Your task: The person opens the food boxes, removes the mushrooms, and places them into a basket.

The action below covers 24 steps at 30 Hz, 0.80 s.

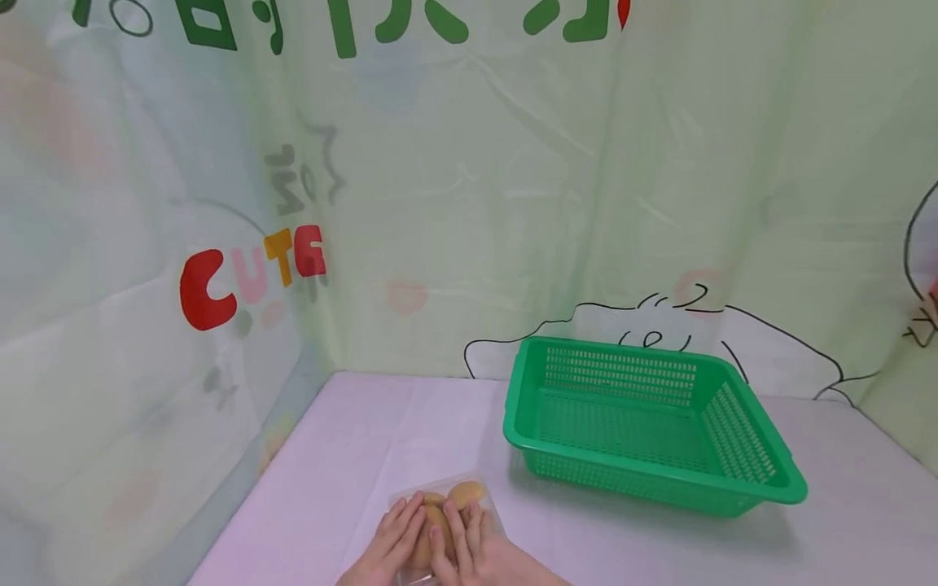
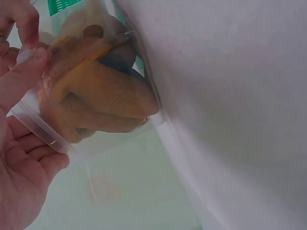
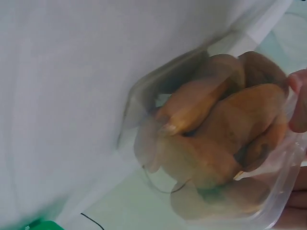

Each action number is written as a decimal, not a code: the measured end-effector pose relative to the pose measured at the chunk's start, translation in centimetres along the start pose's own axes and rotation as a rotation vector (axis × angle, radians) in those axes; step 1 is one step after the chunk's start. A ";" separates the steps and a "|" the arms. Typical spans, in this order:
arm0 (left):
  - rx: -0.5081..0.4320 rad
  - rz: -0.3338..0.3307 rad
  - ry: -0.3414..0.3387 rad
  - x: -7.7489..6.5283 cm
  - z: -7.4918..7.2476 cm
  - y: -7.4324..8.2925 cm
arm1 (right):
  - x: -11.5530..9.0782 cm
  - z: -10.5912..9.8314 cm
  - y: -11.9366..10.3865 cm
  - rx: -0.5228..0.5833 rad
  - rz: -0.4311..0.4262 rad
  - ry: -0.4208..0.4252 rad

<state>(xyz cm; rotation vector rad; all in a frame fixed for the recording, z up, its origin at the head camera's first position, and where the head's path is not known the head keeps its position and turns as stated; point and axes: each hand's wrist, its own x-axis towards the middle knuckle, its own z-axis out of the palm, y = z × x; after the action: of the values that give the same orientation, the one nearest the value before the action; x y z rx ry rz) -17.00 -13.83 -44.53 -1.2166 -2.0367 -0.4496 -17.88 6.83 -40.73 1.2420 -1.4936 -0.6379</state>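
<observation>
A clear plastic box (image 1: 489, 498) stands near the front of the table, filled with several tan-brown, rounded, potato-like pieces (image 1: 466, 493). Through its wall in the right wrist view, oblong brown pieces (image 3: 244, 112) lie piled against each other. My left hand (image 1: 388, 544) rests over the box's left side, its fingers extended onto the pieces. From the right, my right hand (image 1: 472, 549) lies over the top with fairly straight fingers and its thumb toward the middle. In the left wrist view, fingers also touch the box rim (image 2: 41, 128). Parts of both hands are cut off.
A green perforated plastic basket (image 1: 623, 472) stands behind and right of the box, with no contents visible. A pale lilac cloth covers the table (image 1: 352, 456). Printed curtains (image 1: 469, 203) enclose the back and sides.
</observation>
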 end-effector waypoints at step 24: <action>0.024 0.162 0.224 -0.1 2.2 -1.2 | -0.4 -0.4 0.6 -0.055 -0.119 -0.097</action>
<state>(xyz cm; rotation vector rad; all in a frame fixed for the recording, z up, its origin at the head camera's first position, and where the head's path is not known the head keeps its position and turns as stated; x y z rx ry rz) -18.85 -13.13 -45.99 -1.2460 -1.7362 -0.4598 -17.74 7.48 -40.17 1.2798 -1.4798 -0.8229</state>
